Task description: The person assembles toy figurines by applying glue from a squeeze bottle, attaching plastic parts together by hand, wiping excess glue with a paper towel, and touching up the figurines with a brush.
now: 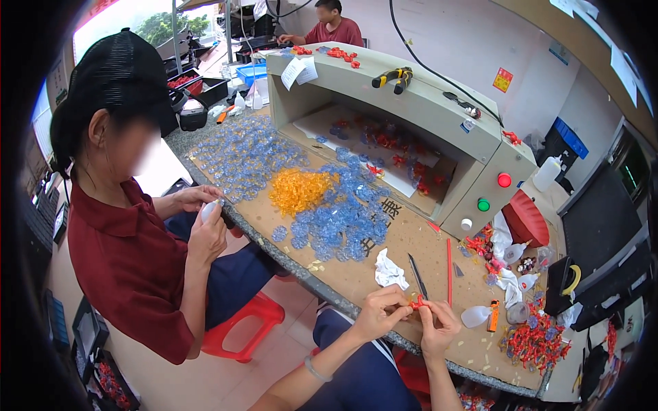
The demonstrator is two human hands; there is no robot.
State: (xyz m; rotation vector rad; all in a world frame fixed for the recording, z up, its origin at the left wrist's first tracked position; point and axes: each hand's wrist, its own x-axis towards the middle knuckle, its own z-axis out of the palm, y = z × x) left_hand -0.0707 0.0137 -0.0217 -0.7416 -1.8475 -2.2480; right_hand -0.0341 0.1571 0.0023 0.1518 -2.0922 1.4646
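My left hand (382, 313) and my right hand (439, 329) meet above the near edge of the bench. Their fingertips pinch a small red plastic piece (416, 303) from both sides; its exact shape is partly hidden by the fingers. Just beyond my hands lie a crumpled white tissue (391, 270), a slim black pointed tool (417, 275) and a thin red stick (449, 268). To the right of my right hand are a small white squeeze bottle (474, 316) and an orange lighter-like object (493, 316).
Blue clear discs (336, 233) surround an orange heap of pieces (299, 192). A grey open-fronted box (384, 96) with buttons stands behind, pliers (393, 79) on top. Red pieces (534, 342) pile at right. A co-worker (130, 226) sits left, holding a small white bottle (209, 209).
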